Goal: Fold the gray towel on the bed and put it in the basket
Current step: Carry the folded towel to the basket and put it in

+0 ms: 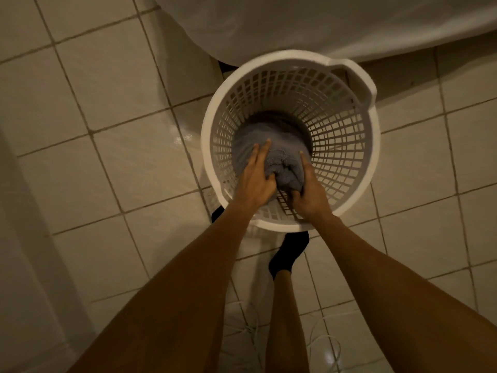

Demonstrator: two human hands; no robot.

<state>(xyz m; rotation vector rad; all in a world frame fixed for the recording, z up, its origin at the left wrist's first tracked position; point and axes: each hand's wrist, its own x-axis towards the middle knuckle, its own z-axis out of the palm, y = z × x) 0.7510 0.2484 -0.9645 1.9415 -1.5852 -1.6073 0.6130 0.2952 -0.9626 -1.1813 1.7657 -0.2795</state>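
Now, towel: the folded gray towel (282, 168) is sitting down inside the basket, its near rolled end caught between the two hands while its far part is lying toward the bottom of the basket.
Basket: the round white plastic basket (347, 146) with lattice walls is standing upright on the floor tiles, just beside the bed edge, its handle cut-out facing the upper right.
Left hand: the left hand (255, 176) is reaching over the near rim into the basket and gripping the towel's left side, two fingers (265, 148) lying straight along the top of the cloth and the thumb curling in against the rolled end.
Right hand: the right hand (309, 187) is also reaching inside the basket and clasping the towel's right side, its forefinger stretching along the cloth and its thumb tucking under the roll.
Bed: the white bed sheet (322, 22) is hanging across the top of the view, overlapping the far rim of the basket.
Floor: the pale floor tiles (107, 103) are carrying the basket; a foot in a black sock (289, 254) is standing just behind it, and a thin white cord (320, 343) is trailing over the tiles near the bottom edge.
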